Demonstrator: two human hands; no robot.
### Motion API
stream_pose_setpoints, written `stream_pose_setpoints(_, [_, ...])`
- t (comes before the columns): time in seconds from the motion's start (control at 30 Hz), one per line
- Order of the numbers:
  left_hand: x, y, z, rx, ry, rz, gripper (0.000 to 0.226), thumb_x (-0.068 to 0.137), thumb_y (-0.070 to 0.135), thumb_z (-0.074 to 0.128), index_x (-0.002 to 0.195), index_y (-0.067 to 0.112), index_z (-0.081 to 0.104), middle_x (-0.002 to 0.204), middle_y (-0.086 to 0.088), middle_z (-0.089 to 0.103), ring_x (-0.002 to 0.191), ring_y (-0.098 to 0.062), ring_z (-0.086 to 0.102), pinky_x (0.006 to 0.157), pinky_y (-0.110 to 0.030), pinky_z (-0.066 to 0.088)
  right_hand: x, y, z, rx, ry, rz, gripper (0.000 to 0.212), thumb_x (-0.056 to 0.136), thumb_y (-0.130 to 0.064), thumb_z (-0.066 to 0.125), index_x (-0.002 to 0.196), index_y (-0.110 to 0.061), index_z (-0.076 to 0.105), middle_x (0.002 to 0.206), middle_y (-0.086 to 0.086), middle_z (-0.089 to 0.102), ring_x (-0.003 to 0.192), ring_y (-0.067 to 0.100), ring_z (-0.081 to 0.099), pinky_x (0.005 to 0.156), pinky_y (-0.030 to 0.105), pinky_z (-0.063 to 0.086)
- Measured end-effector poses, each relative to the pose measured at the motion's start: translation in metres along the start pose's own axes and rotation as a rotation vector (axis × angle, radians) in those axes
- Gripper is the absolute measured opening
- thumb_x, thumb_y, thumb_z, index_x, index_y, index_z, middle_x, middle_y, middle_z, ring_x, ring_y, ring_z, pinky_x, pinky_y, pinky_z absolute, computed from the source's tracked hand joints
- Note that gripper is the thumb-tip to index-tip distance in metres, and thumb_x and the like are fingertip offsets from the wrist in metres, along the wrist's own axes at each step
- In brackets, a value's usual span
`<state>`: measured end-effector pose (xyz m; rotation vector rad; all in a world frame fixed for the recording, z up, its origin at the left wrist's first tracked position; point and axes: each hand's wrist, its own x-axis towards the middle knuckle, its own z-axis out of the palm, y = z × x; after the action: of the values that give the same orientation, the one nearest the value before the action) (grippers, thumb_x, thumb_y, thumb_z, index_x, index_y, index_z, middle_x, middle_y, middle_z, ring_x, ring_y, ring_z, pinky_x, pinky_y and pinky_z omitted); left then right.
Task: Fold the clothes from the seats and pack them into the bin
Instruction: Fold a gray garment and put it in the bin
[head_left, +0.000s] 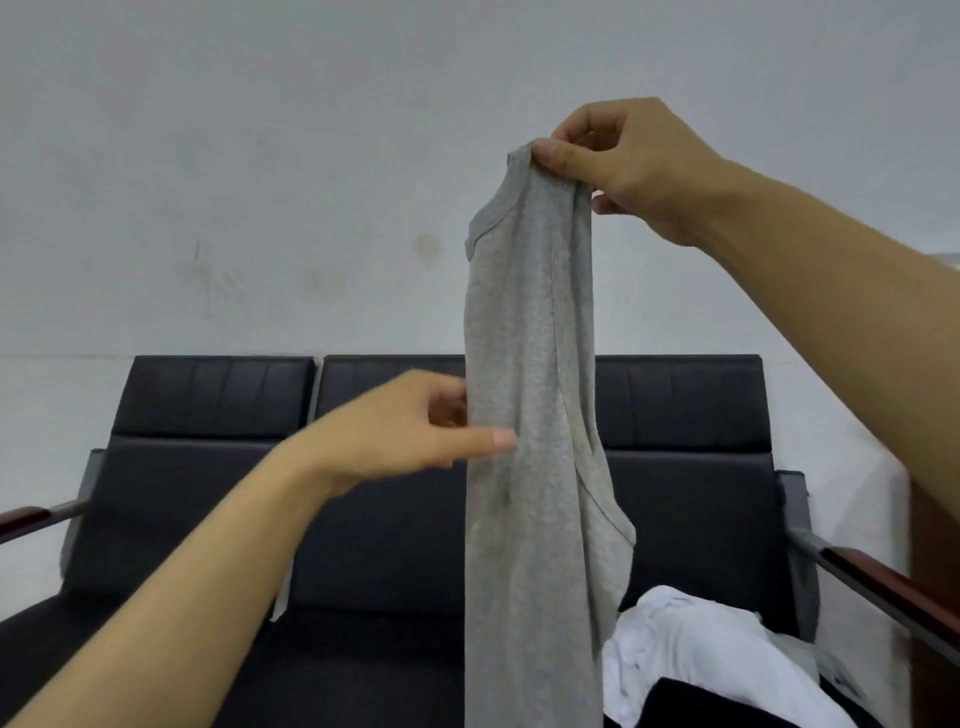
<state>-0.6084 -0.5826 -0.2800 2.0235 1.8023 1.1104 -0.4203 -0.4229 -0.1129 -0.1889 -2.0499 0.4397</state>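
A grey sleeveless top (530, 415) hangs lengthwise in front of the black seats. My right hand (628, 166) is raised high and pinches its upper end between thumb and fingers. My left hand (410, 431) is lower, at the garment's left edge, thumb lying across the front of the cloth and fingers behind it, pinching the edge. A heap of clothes lies on the right seat: a white garment (696, 660) on top, something black (691, 706) in front of it and a bit of grey behind. No bin is in view.
A row of black padded seats (218, 467) with metal frames and dark wooden armrests (883, 577) stands against a pale wall (260, 182). The left seat (104, 639) has nothing on it. A brown wooden surface (935, 597) shows at the far right edge.
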Motion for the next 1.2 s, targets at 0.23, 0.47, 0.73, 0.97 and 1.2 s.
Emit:
stream_pose_setpoints(0.23, [-0.011, -0.039, 0.051, -0.257, -0.045, -0.026, 0.026, 0.106, 0.024, 0.06, 0.13, 0.028, 0.068, 0.121, 0.01, 0.076, 0.11, -0.01, 0.071, 0.094, -0.034, 0.058, -0.002, 0.015, -0.004, -0.054, -0.01, 0.031, 0.022, 0.091, -0.046, 0.078, 0.09, -0.024, 0.074, 0.083, -0.014, 0.069, 0.08, 0.004, 0.059, 0.071, 0.027, 0.049])
stream_pose_setpoints(0.47, [-0.006, -0.049, 0.034, -0.548, 0.108, -0.022, 0.026, 0.094, 0.03, 0.069, 0.118, 0.019, 0.071, 0.12, -0.002, 0.076, 0.114, -0.023, 0.072, 0.103, -0.041, 0.053, 0.005, 0.018, -0.022, -0.029, 0.115, 0.067, 0.023, 0.089, -0.05, 0.079, 0.086, -0.028, 0.073, 0.08, -0.017, 0.066, 0.076, 0.002, 0.06, 0.068, 0.024, 0.05])
stream_pose_setpoints(0.73, [-0.009, -0.039, 0.039, -0.331, -0.05, -0.029, 0.032, 0.099, 0.024, 0.067, 0.131, 0.023, 0.069, 0.128, 0.01, 0.074, 0.122, -0.008, 0.067, 0.108, -0.03, 0.051, 0.01, 0.027, -0.014, -0.102, 0.09, 0.058, 0.022, 0.091, -0.045, 0.078, 0.088, -0.025, 0.072, 0.082, -0.012, 0.064, 0.074, 0.004, 0.056, 0.061, 0.02, 0.047])
stream_pose_setpoints(0.97, [-0.009, -0.036, 0.043, -0.2, -0.135, 0.034, 0.028, 0.1, 0.022, 0.068, 0.128, 0.024, 0.072, 0.126, 0.01, 0.074, 0.121, -0.008, 0.068, 0.107, -0.03, 0.051, -0.008, 0.086, 0.008, -0.227, 0.038, 0.108, 0.026, 0.093, -0.041, 0.077, 0.097, -0.016, 0.076, 0.086, -0.01, 0.069, 0.075, 0.001, 0.06, 0.061, 0.013, 0.043])
stream_pose_setpoints(1.2, [0.001, -0.049, 0.048, 0.152, -0.004, -0.026, 0.012, 0.091, 0.043, 0.077, 0.103, 0.045, 0.079, 0.102, 0.018, 0.077, 0.087, -0.014, 0.072, 0.093, -0.049, 0.058, -0.018, 0.12, 0.017, -0.263, 0.046, 0.148, 0.026, 0.092, -0.044, 0.076, 0.097, -0.019, 0.075, 0.092, -0.009, 0.069, 0.085, 0.004, 0.061, 0.071, 0.019, 0.044])
